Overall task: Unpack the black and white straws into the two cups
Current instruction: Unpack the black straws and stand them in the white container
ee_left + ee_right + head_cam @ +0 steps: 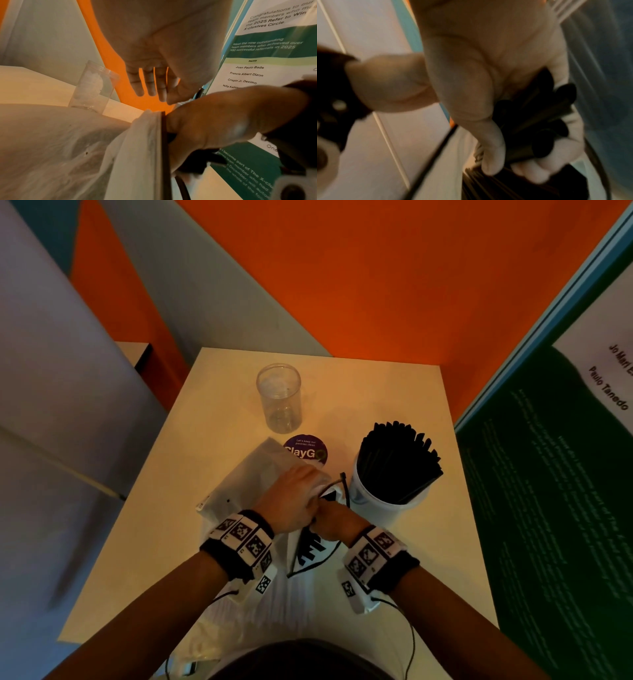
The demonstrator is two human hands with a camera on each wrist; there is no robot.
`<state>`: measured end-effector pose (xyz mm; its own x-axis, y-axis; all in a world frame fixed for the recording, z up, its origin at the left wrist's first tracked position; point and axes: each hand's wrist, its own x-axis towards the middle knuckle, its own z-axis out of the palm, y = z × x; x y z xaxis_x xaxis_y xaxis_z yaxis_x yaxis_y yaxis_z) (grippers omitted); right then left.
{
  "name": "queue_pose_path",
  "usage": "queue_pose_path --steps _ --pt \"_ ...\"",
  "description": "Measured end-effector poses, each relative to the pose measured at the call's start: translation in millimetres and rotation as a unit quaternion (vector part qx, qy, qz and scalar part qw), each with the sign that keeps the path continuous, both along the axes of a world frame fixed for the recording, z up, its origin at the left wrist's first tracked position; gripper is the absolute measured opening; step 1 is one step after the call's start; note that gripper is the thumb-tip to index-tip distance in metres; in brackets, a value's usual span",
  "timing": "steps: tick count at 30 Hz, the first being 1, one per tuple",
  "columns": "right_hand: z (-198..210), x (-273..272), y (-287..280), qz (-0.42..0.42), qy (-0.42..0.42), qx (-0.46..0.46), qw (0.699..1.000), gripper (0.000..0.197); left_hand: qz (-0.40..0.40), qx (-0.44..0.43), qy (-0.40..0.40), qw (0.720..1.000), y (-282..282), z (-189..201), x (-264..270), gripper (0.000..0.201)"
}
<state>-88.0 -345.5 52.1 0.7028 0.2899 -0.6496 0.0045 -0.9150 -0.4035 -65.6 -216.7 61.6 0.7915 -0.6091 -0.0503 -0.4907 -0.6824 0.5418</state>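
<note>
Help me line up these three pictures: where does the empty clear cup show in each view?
Head: the clear cup stands upright at the table's far side, left of centre, beyond the plastic bag.
Left wrist: clear cup at middle left, upright behind the bag.
Right wrist: not in view.
Shared landmark: the orange wall behind the table, also in the left wrist view.

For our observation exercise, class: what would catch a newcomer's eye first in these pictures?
First, the fan of black straws standing in the white cup at the table's right. Then the two hands meeting at the middle, the right hand with its grip on more black straws. Behind them stands an empty clear cup.
</note>
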Motion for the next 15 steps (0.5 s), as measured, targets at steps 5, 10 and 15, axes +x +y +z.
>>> queue_pose_path --steps 5,10,15 --pt "39 -12 -37 -0.004 0.054 -0.007 0.999 0.032 -0.074 -0.023 0.001 0.997 -3 4 -15 0.056" --pt "90 -30 -64 0.005 0.033 -0.023 0.999 0.019 -0.102 0.007 -0.01 0.995 -27 0 -18 0.069" --pt "124 -46 -70 0.006 0.041 -0.038 0.998 0.032 -0.115 0.04 0.004 0.993 -51 6 -19 0.024"
